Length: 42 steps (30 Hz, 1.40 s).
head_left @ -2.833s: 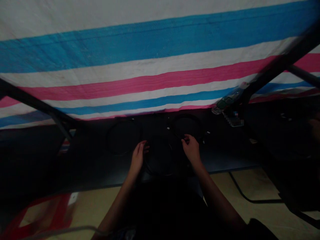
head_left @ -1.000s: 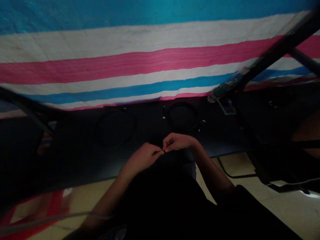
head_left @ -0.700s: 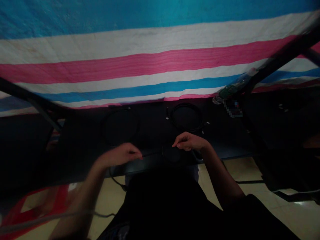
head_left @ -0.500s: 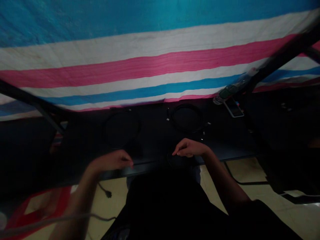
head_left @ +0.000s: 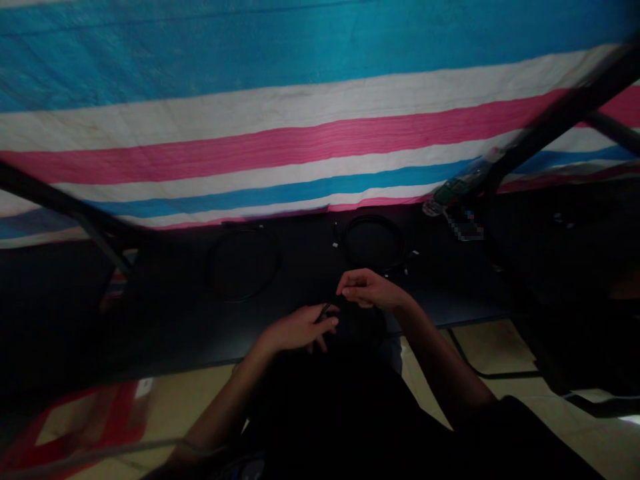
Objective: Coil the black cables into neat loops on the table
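Observation:
Near the front edge of the black table (head_left: pixel 175 327), my left hand (head_left: pixel 303 327) has a thin black cable (head_left: pixel 326 309) between its fingers, with the lower fingers spread. Just right of it, my right hand (head_left: pixel 370 289) is pinched on what looks like the same dark cable; the stretch between the hands is hard to see. One coiled black cable (head_left: pixel 347 243) with small white tags lies beyond my right hand. Another black coil (head_left: pixel 210 267) rests further left on the table.
A striped sheet (head_left: pixel 320 140) hangs behind the table, between dark metal frame bars (head_left: pixel 535 137). At the back right are a clear bottle (head_left: pixel 453 192) and a phone (head_left: pixel 467 223). A red object (head_left: pixel 133 413) and a blurred cord (head_left: pixel 120 445) are at the lower left.
My left hand has moved right, close beside my right hand, and now has the thin black cable between its fingers. My right hand has shifted slightly up and left.

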Available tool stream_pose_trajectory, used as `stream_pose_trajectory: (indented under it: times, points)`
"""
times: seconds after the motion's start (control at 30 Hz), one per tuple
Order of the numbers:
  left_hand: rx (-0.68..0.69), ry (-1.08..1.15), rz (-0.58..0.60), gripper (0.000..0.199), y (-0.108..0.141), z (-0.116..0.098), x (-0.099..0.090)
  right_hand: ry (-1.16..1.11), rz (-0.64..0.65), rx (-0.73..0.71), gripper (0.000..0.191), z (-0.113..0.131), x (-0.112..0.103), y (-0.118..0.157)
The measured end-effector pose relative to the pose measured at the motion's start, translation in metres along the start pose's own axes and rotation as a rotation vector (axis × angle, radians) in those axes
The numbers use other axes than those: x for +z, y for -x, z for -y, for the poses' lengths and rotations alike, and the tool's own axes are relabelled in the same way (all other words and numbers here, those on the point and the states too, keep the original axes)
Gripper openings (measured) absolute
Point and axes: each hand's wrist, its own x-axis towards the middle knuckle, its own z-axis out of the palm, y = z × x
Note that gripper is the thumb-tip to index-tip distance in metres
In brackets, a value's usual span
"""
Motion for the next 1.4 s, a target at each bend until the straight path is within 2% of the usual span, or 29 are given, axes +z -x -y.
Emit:
stream_pose_trajectory:
  times: [0.1, 0.17, 0.27, 0.37, 0.43, 0.47, 0.53, 0.6, 0.7, 0.77, 0.8, 0.87, 1.0, 1.07, 1.13, 1.23, 1.33, 1.4]
  points:
    - [0.098, 0.099, -0.202, 0.046, -0.011, -0.004, 0.000, 0.018, -0.009, 0.009, 0.029, -0.007, 0.003, 0.001]
    - [0.132, 0.035, -0.245, 0.039, -0.004, -0.007, -0.013, 0.015, 0.000, 0.019, 0.029, -0.011, 0.000, 0.006]
    - [0.121, -0.113, -0.149, 0.029, 0.031, -0.005, -0.050, -0.017, 0.045, 0.041, 0.027, -0.015, -0.012, 0.020]
    - [-0.023, -0.164, -0.076, 0.029, 0.078, 0.006, -0.092, -0.044, 0.076, 0.059, 0.024, -0.018, -0.025, 0.035]
    - [-0.104, -0.174, -0.059, 0.031, 0.101, 0.012, -0.108, -0.067, 0.090, 0.067, 0.022, -0.020, -0.027, 0.039]
    - [-0.135, -0.162, -0.040, 0.033, 0.107, 0.013, -0.110, -0.086, 0.092, 0.068, 0.022, -0.020, -0.026, 0.039]
    - [-0.161, -0.104, 0.006, 0.037, 0.106, 0.009, -0.100, -0.136, 0.089, 0.063, 0.021, -0.020, -0.019, 0.034]
    - [-0.123, -0.029, 0.017, 0.042, 0.087, 0.001, -0.076, -0.177, 0.097, 0.056, 0.021, -0.017, -0.006, 0.025]
    - [0.068, 0.020, -0.126, 0.033, 0.048, -0.014, -0.032, -0.171, 0.136, 0.044, 0.024, -0.010, 0.013, 0.011]
    - [0.121, 0.015, -0.188, 0.026, 0.031, -0.020, -0.015, -0.121, 0.153, 0.038, 0.026, -0.007, 0.018, 0.008]
    - [0.123, 0.002, -0.180, 0.023, 0.029, -0.021, -0.013, -0.088, 0.167, 0.046, 0.026, -0.006, 0.018, 0.008]
    - [0.089, -0.030, -0.118, 0.020, 0.039, -0.018, -0.023, -0.023, 0.200, 0.092, 0.028, -0.005, 0.011, 0.014]
    - [-0.058, -0.033, 0.036, 0.025, 0.087, -0.001, -0.070, 0.055, 0.230, 0.173, 0.028, -0.002, -0.008, 0.031]
    - [-0.129, -0.038, 0.026, 0.029, 0.108, 0.005, -0.090, 0.075, 0.205, 0.164, 0.027, 0.003, -0.016, 0.036]
    - [-0.178, -0.047, -0.013, 0.033, 0.116, 0.007, -0.099, 0.083, 0.164, 0.128, 0.026, 0.009, -0.021, 0.035]
    - [-0.160, -0.052, -0.089, 0.039, 0.099, 0.001, -0.088, 0.061, 0.125, 0.062, 0.025, 0.017, -0.023, 0.024]
    - [-0.011, -0.017, -0.279, 0.044, 0.060, -0.011, -0.054, 0.059, 0.123, 0.000, 0.026, 0.023, -0.017, 0.006]
    - [0.095, -0.040, -0.396, 0.038, 0.037, -0.019, -0.032, 0.084, 0.118, -0.040, 0.027, 0.026, -0.011, -0.004]
